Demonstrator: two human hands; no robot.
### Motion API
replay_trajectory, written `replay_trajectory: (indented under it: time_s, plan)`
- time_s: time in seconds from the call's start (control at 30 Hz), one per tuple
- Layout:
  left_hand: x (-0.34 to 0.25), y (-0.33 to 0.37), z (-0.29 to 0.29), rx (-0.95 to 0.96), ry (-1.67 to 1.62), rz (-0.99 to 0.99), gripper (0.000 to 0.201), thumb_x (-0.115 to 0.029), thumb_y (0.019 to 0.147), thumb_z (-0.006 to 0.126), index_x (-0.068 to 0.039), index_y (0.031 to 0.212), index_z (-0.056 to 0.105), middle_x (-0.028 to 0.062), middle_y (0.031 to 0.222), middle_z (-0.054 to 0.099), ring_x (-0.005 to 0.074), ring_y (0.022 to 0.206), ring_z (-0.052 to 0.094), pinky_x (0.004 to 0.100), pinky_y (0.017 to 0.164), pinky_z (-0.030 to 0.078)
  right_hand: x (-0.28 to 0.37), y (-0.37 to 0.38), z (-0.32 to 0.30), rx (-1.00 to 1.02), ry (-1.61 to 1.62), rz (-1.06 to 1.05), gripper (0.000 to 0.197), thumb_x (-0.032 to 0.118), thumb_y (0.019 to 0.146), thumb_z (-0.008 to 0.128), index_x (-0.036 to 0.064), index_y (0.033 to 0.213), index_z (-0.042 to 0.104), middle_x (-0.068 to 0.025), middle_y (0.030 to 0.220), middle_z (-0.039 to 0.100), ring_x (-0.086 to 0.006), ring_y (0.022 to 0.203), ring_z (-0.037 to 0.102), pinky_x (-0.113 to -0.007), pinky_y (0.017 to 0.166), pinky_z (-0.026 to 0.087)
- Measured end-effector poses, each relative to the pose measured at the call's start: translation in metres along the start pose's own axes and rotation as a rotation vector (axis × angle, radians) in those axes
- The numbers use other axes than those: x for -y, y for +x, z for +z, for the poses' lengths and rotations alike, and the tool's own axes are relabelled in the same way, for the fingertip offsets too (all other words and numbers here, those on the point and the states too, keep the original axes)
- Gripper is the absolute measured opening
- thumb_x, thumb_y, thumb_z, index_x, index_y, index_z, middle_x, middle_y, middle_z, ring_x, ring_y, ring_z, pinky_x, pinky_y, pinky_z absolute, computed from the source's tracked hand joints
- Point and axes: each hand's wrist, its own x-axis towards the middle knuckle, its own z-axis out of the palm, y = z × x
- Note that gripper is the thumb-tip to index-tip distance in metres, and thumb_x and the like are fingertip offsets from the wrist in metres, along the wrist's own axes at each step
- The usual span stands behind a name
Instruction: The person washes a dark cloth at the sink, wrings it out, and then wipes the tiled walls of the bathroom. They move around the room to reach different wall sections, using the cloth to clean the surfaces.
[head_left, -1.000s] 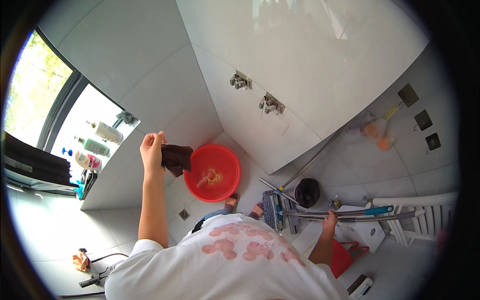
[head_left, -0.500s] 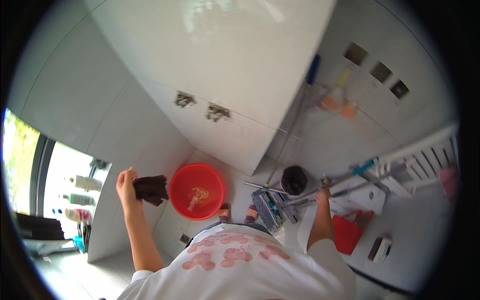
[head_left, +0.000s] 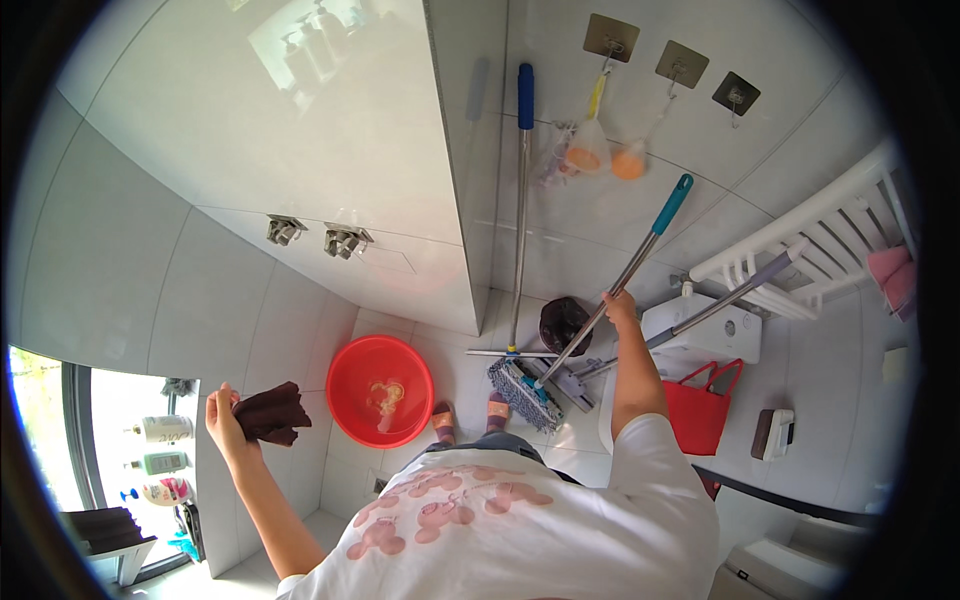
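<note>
My left hand is closed on a crumpled dark brown cloth, held out to the left of a red basin. My right hand grips the metal pole of a mop with a teal grip end. The mop leans up to the right, and its grey shaggy head is down at the floor, just right of my feet. A second mop or squeegee with a blue grip stands against the wall. Another long pole with a grey grip slants toward the white rack.
Yellowish stuff lies in the basin. A bin lined with a dark bag stands behind the mop head. At right are a white toilet tank, a red bag and a white wall rack. Bottles line the window ledge at left.
The mop in my right hand has swung up from a low slant beside the rack to a steeper lean. My left hand still holds the cloth. The view has shifted rightward.
</note>
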Motion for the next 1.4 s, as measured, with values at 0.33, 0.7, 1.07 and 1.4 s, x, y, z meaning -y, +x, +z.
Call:
replay_trajectory:
  time_s: [0.33,0.7,1.07,1.4]
  plan:
    - [0.002,-0.021,-0.012,-0.080,0.067,0.054,0.024,-0.016,0.094,0.067,-0.013,0.077,0.050,-0.0034,0.074,0.047,0.0067,0.070,0.044,0.0230,0.062,0.036,0.029,-0.009,-0.017,0.144,-0.010,0.281,0.033,0.035,0.093,0.070,0.0111,0.114,0.063,-0.0075,0.093,0.069,-0.0221,0.069,0.067,-0.039,0.057,0.057]
    - [0.013,-0.019,0.026,-0.082,0.119,0.099,0.024,-0.018,0.092,0.065,-0.011,0.075,0.049,-0.0027,0.072,0.045,0.0089,0.069,0.043,0.0245,0.064,0.037,0.011,0.019,0.000,-0.046,-0.012,0.193,0.052,0.028,0.076,0.080,-0.0025,0.114,0.063,-0.0246,0.109,0.070,-0.0416,0.103,0.067,-0.045,0.088,0.055]
    - [0.021,0.003,0.085,0.102,0.123,0.123,0.022,-0.017,0.093,0.064,-0.012,0.078,0.049,-0.0018,0.073,0.046,0.0102,0.071,0.045,0.0266,0.067,0.039,0.002,0.004,-0.039,-0.167,0.297,0.235,0.083,0.015,0.065,0.080,0.0005,0.139,0.044,-0.0285,0.117,0.066,-0.0420,0.111,0.065,-0.045,0.095,0.054]
    - [0.030,0.017,0.076,0.135,0.119,0.146,0.024,-0.015,0.093,0.063,-0.011,0.075,0.047,-0.0017,0.072,0.046,0.0103,0.071,0.044,0.0270,0.067,0.038,0.027,-0.019,-0.056,-0.382,0.256,0.293,0.082,0.012,0.072,0.068,0.0013,0.147,0.036,-0.0327,0.130,0.052,-0.0475,0.119,0.056,-0.048,0.102,0.048]
